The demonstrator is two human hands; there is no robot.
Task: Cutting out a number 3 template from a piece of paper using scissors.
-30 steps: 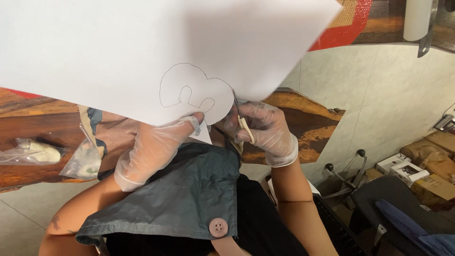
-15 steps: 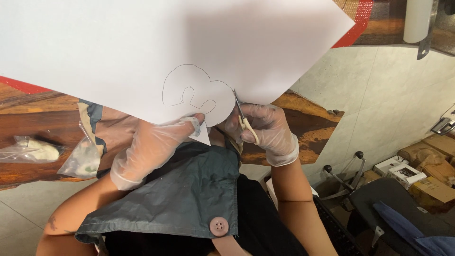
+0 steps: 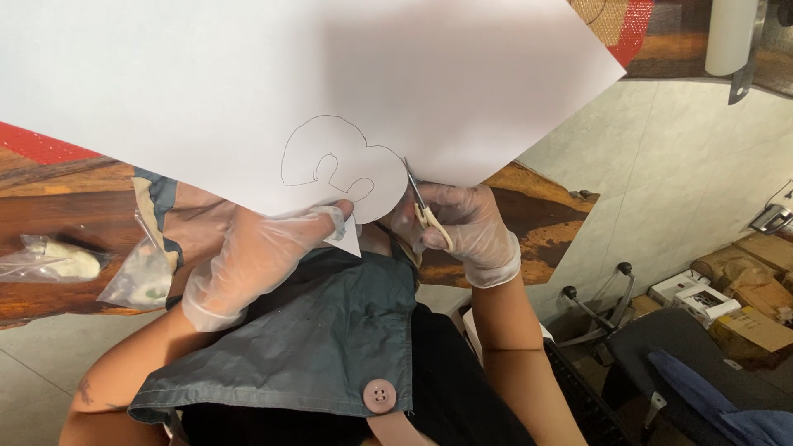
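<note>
The left hand, in a clear glove, pinches the lower edge of the white paper sheet, keeping it raised and taut above the wooden desk. The right hand grips small scissors, blades meeting the drawn outline.

A craft corner in what looks to me like a workshop or storeroom.

I see a dark wooden table with a rough live edge, carrying clear plastic bags of small supplies. The floor is pale tile. At the right, cardboard boxes and smaller white boxes are stacked on the ground beside a black office chair on castors. A white paper roll hangs at the top right. I read the gloves, apron and boxed stock as a working space rather than a living room.
</note>
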